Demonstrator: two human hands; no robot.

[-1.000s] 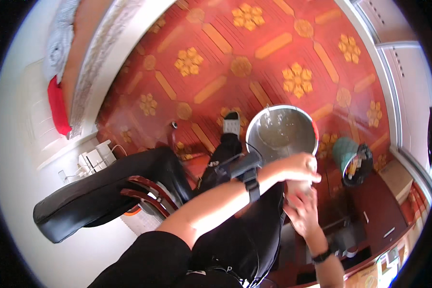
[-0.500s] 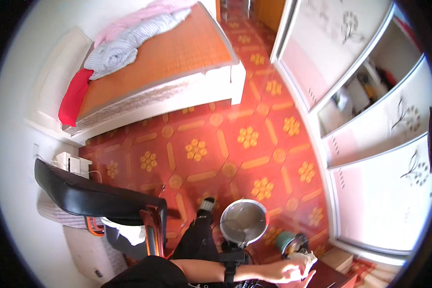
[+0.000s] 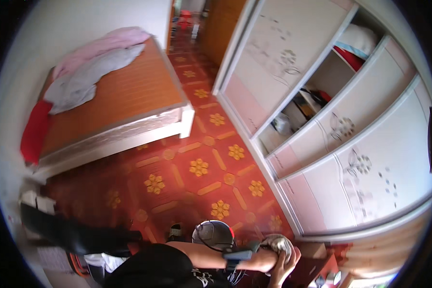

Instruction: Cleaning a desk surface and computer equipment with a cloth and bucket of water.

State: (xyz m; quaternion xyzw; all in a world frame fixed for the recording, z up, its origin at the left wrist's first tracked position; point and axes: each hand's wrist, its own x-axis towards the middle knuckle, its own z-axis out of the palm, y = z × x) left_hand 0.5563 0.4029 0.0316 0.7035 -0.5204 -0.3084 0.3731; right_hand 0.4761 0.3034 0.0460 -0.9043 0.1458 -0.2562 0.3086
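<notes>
At the lower right, both hands are together around a crumpled greyish-white cloth point(image 3: 279, 244). My left arm reaches across from the lower left, with a dark band and device point(image 3: 238, 257) at the wrist. My left hand point(image 3: 265, 261) is closed at the cloth's near side, its fingers mostly hidden. Fingers of my right hand point(image 3: 288, 267) curl against the cloth from the right. Left of the hands, a white-rimmed bucket point(image 3: 198, 234) stands on the floor, partly covered by my left forearm. Its contents are hard to make out.
A dark red table point(image 3: 306, 269) with a box point(image 3: 314, 250) lies beyond my hands. The sliding wardrobe point(image 3: 317, 206) lines the right side, partly open. At left are a black chair point(image 3: 77, 230) and a bed point(image 3: 125, 96). Patterned red tiles point(image 3: 199, 168) cover the floor.
The view has swung right, so bed, bucket and wardrobe sit further left in the picture. Both hands stay at the cloth, and more of it shows now.
</notes>
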